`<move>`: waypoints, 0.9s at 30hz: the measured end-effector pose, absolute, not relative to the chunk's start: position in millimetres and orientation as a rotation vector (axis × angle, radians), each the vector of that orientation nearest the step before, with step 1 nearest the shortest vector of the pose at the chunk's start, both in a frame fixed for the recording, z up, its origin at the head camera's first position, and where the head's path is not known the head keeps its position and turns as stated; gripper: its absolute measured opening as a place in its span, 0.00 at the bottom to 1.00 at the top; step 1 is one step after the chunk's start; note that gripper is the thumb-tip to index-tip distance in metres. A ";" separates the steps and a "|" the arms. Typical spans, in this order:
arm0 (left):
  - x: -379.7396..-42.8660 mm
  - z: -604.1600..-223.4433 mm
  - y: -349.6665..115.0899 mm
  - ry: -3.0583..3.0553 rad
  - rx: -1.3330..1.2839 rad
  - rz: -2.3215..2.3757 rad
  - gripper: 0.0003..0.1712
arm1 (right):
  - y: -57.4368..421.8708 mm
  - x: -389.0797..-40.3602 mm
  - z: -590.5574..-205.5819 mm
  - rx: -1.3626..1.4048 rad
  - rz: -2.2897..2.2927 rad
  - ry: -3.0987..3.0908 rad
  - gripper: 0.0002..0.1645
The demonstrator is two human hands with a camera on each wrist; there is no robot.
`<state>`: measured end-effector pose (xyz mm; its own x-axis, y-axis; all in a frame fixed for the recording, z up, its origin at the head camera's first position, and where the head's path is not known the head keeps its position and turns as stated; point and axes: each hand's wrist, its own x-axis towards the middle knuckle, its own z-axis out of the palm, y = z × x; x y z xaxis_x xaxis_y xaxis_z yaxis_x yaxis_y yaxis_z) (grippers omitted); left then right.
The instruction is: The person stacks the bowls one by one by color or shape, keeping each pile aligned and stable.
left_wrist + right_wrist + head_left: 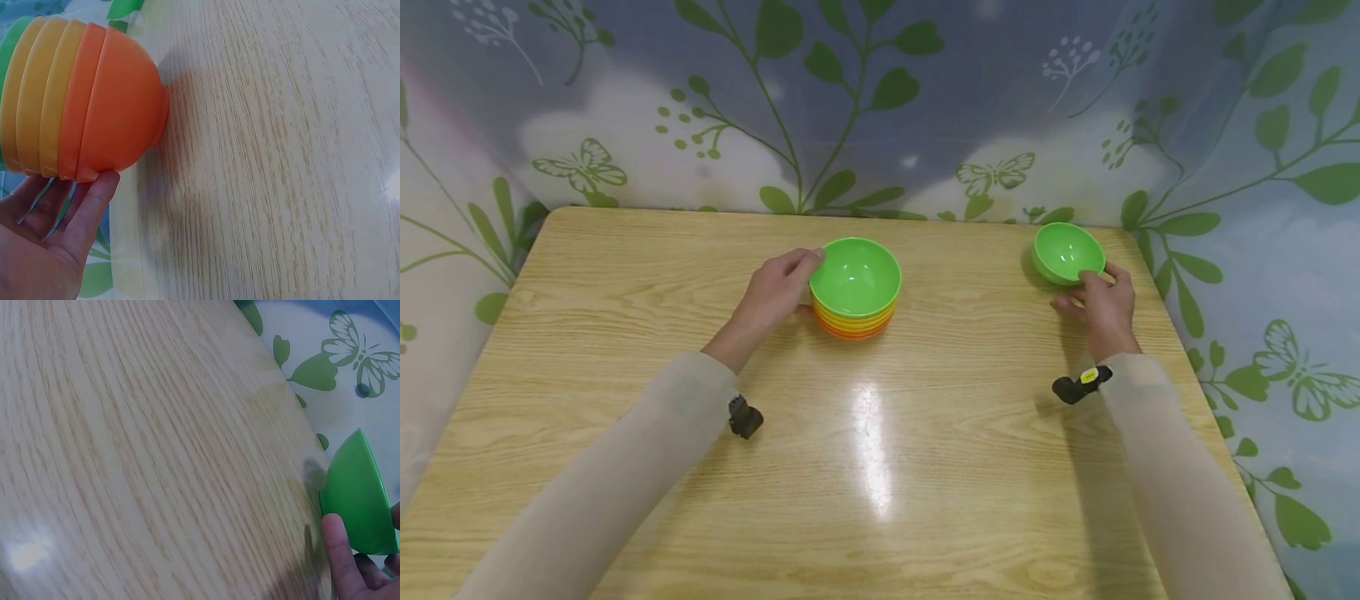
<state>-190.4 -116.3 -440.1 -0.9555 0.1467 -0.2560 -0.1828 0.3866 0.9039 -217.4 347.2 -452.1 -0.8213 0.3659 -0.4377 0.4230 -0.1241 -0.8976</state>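
Observation:
A stack of bowls [854, 325] stands left of the table's middle: a green bowl on top, several yellow ones under it, orange ones [122, 103] at the bottom. My left hand [778, 287] holds the stack from its left side. Its thumb is at the green rim, and in the left wrist view its fingers [94, 203] lie along the outer walls. Near the far right corner, my right hand [1108, 304] grips a single green bowl [1067, 250] by its near edge. One finger reaches its base in the right wrist view. Whether that bowl touches the table is unclear.
The wood-grain table [970, 433] has a bright light reflection in its middle. A curtain [925, 108] printed with leaves and butterflies hangs close behind the far edge and along the right side. A small black camera [745, 417] is strapped at each wrist.

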 end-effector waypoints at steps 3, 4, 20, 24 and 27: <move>-190.4 -440.2 -116.3 2.353 -0.030 1.596 0.40 | 346.1 -217.9 -451.0 0.930 -2.134 2.042 0.45; -190.5 -440.3 -116.4 2.351 -0.029 1.598 0.40 | 345.6 -218.0 -450.3 0.932 -2.135 2.036 0.45; -190.6 -440.7 -117.0 2.352 -0.035 1.600 0.40 | 340.2 -221.7 -445.8 0.905 -2.233 1.938 0.45; -190.7 -441.0 -116.8 2.344 -0.035 1.605 0.40 | 339.1 -222.8 -446.0 0.904 -2.267 1.919 0.44; -191.0 -441.2 -116.6 2.339 -0.032 1.610 0.40 | 338.8 -222.8 -445.9 0.889 -2.292 1.912 0.44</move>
<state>-191.0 -116.6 -441.2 -0.9546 0.1502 -0.2573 -0.1867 0.3711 0.9096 -222.8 338.8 -445.9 -0.8367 0.3306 -0.4367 0.3704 -0.2459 -0.8957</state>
